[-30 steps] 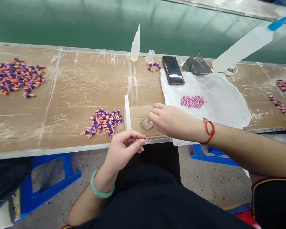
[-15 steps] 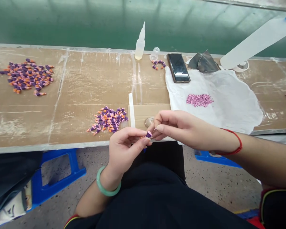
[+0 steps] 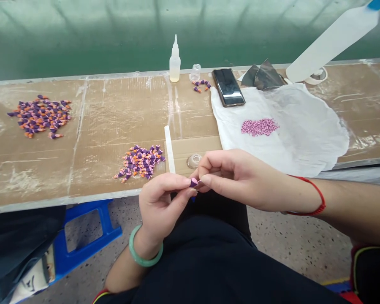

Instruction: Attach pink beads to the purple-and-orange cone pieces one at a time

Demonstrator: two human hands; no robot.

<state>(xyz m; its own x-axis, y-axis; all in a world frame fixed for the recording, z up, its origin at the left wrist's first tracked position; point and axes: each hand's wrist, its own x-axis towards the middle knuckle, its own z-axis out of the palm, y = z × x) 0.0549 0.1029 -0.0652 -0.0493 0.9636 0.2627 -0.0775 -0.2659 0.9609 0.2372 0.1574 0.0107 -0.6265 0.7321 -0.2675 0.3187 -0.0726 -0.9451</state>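
Between thumb and forefinger, my left hand [image 3: 161,202] pinches a small purple-and-pink figurine [image 3: 194,182], its pink end facing right. My right hand [image 3: 228,175] is closed in a pinch right beside it. A tiny pinkish speck shows at the right fingertips, too small to name. Left of the hands lies a pile of similar purple, pink and orange figurines [image 3: 142,162]. Just beyond the fingers, a small clear blob or dish [image 3: 194,160] rests on a cardboard piece [image 3: 190,145], next to a white strip [image 3: 169,150].
A larger figurine pile [image 3: 42,116] lies far left. At the back stand a dropper bottle [image 3: 175,63] and a clear cap [image 3: 195,72] near several figurines [image 3: 202,85]. A phone [image 3: 229,87] and pink bits [image 3: 259,126] lie on white cloth [image 3: 307,131]. A white bottle [image 3: 332,44] leans behind tape [image 3: 316,77].
The view has shifted and tilted slightly. The figurine in my left hand has turned so its pink end shows more, and my right fingertips are right at that end.
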